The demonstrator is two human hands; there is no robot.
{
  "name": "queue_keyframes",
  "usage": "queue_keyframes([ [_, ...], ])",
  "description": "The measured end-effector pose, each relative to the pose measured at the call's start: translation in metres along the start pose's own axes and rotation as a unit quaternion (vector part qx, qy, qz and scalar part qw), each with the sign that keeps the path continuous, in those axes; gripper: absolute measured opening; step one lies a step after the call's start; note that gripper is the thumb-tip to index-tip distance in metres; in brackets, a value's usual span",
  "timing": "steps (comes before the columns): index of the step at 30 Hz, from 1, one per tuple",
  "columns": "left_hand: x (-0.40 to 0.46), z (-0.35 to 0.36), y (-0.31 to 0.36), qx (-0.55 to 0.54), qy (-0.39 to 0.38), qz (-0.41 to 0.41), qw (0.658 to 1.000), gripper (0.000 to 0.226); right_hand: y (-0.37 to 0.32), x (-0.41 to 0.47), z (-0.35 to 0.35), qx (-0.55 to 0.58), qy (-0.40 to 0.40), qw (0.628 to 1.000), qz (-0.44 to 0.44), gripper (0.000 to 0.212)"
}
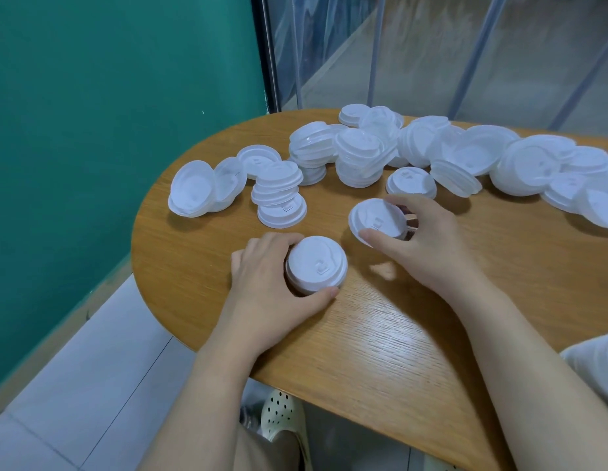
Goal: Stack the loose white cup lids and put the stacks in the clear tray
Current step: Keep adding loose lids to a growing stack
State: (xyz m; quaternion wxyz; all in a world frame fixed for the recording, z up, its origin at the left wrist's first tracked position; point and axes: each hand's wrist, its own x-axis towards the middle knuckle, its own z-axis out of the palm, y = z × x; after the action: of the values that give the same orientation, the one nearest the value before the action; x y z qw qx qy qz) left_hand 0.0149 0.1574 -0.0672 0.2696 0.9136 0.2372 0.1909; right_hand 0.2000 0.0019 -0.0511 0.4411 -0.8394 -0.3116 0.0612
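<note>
Wooden bench, teal wall behind. Left hand grips short lid stack near front edge; right hand pinches tilted lid. Loose lids crowd far edge. Stacking underway; next, seat lid squarely. Clear tray apparently out of view.

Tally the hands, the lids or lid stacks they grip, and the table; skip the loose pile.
Hands: 2 (left hand, right hand)
Gripped lids or stacks: 2 (left lids, right lids)
Tables: 1 (table)
Total: 5
</note>
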Motion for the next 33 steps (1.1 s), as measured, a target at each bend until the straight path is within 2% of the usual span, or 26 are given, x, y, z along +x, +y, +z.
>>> queue_keyframes([
  [5, 0.002, 0.002, 0.001, -0.002, -0.022, 0.008, 1.000, 0.076, -0.013, -0.008, 0.012, 0.059, -0.045, 0.995, -0.063, 0.062],
  [12, 0.004, 0.002, 0.003, -0.010, -0.042, 0.006, 0.999, 0.069, -0.017, -0.016, 0.027, 0.045, -0.090, 0.988, -0.121, 0.066],
  [19, 0.000, -0.009, -0.002, -0.073, -0.069, -0.061, 0.993, 0.105, -0.021, -0.019, 0.029, 0.042, -0.102, 0.986, -0.126, 0.064],
  [26, 0.000, -0.011, -0.013, -0.040, -0.049, -0.014, 0.998, 0.080, -0.021, -0.021, 0.036, 0.018, -0.153, 0.981, -0.116, 0.067],
  [33, 0.002, -0.007, -0.014, -0.029, -0.039, 0.002, 0.999, 0.079, -0.023, -0.021, 0.035, 0.035, -0.174, 0.980, -0.085, 0.067],
])
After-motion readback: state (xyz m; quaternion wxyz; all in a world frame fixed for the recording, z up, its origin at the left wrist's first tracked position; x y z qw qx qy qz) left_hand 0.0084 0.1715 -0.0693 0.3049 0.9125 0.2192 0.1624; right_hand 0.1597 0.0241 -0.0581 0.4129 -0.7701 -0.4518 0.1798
